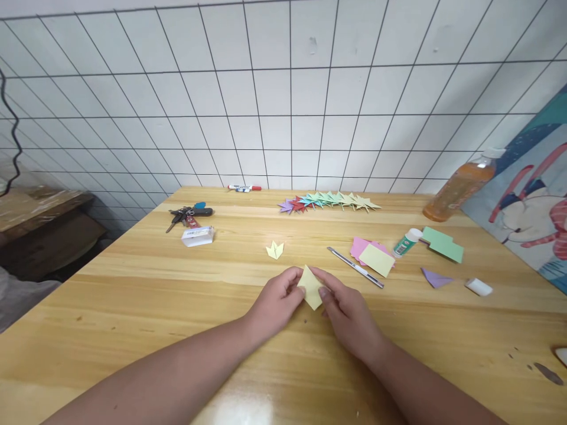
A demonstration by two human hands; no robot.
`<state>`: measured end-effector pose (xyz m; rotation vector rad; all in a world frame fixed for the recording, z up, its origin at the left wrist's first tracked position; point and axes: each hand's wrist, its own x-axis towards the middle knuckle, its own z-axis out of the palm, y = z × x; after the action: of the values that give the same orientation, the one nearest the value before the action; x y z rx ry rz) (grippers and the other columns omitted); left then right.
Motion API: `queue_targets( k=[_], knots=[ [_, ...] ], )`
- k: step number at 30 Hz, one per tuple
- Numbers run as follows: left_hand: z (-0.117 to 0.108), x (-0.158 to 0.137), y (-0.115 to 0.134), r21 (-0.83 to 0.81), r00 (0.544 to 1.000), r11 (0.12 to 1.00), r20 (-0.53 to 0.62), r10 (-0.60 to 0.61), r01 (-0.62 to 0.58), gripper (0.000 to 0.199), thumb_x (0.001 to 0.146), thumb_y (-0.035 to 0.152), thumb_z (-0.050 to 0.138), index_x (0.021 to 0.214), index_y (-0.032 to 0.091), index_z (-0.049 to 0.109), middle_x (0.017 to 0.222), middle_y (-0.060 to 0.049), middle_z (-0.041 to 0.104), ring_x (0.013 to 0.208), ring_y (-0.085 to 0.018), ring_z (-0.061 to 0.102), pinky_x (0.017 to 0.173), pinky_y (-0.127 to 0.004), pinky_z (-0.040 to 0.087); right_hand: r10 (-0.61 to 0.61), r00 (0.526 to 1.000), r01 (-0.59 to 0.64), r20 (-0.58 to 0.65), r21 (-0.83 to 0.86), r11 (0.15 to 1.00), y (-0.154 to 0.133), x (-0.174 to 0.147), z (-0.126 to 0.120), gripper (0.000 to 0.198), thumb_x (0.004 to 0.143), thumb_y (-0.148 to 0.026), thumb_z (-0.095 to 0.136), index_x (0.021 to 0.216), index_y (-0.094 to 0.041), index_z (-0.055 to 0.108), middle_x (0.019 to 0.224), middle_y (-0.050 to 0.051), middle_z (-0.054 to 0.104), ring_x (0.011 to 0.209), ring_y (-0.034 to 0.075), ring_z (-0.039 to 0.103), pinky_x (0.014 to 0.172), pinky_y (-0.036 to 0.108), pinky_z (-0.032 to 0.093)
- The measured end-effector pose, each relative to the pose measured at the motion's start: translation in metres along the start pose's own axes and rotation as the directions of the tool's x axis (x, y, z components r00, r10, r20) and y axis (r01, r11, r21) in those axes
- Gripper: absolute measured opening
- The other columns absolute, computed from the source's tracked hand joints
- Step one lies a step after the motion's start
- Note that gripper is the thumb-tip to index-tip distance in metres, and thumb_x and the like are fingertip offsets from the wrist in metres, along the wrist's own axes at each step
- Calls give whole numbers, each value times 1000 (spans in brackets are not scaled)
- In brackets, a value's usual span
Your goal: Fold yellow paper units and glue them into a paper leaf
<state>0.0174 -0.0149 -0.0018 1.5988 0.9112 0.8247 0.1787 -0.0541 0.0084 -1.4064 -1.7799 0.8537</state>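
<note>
A small yellow piece of paper [311, 289], turned with a corner toward the wall, is held between my two hands just above or on the table. My left hand [282, 290] grips its left corner, thumb on top and fingers curled behind. On the opposite corner, my right hand [344, 304] pinches the paper with its thumb in front. A folded yellow paper piece [275, 250] with pointed tips lies beyond my hands. To the right of it rests a silver utility knife [355, 268], beside pink paper sheets [361, 247] topped by a yellow sheet [377, 260].
Along the wall sits a row of folded paper pieces [328, 201], with a marker [244, 188] to its left. Keys [190, 215] and a small white box [197, 236] lie left. Rightward are a glue stick [407, 242], green paper [443, 244], purple paper [436, 278], an eraser [479, 287] and a bottle [460, 188].
</note>
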Motion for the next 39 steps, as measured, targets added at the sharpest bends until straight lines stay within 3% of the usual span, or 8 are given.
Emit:
queue_targets(
  k=[7,10,12,15,21,27,34,39],
  knots=[
    [1,2,2,-122,995,987,41,-96,100,14,82,25,51,90,15,56,74,-1,60,67,-13,56,60,-22,43,52,994,-82,95,351,933,2,1,1,51,80,-16,48,129,-30,42,115,1,59,78,14,61,53,21,47],
    [0,3,4,-118,993,986,3,-121,120,18,81,27,52,94,15,57,76,-2,62,66,-14,56,59,-23,44,52,988,-102,146,359,928,1,0,2,65,74,-7,48,132,-32,36,123,1,54,66,10,60,47,19,43],
    [-1,2,2,-57,997,995,-7,-80,80,19,81,28,53,94,15,58,78,-3,63,68,-14,57,60,-23,44,62,993,-91,97,334,938,2,1,3,61,73,-8,49,129,-30,41,123,2,55,78,13,62,56,21,48],
    [0,1,-2,74,1000,997,-16,-9,10,18,81,29,52,88,16,61,77,-3,63,69,-14,56,61,-23,43,98,995,-93,2,320,943,5,6,3,46,75,-18,55,121,-25,51,116,4,60,101,19,57,75,27,49],
    [-2,-4,2,193,997,979,2,71,-70,22,79,35,57,91,16,61,84,-5,63,77,-17,58,65,-24,44,273,960,-275,68,434,858,8,11,-2,40,74,-31,59,113,-22,54,72,0,67,67,17,62,64,29,48],
    [-5,-3,8,93,992,989,53,114,-118,24,87,33,45,94,16,60,87,-6,62,82,-17,56,72,-26,43,281,955,-285,90,525,802,10,12,-3,33,73,-35,62,103,-21,56,72,-1,67,69,16,61,63,27,47],
    [-1,0,1,251,997,965,18,76,-78,10,80,27,54,86,18,54,79,-1,58,71,-14,53,62,-22,41,233,970,-236,74,527,816,9,13,-5,17,72,-34,63,74,-17,59,67,-1,58,66,14,55,59,25,48],
    [-1,2,1,397,992,909,69,110,-128,20,83,28,49,68,17,54,66,1,50,62,-12,45,56,-21,35,243,967,-249,76,482,840,7,12,-4,18,71,-35,64,74,-17,61,69,0,58,67,14,54,55,24,47]
  ],
)
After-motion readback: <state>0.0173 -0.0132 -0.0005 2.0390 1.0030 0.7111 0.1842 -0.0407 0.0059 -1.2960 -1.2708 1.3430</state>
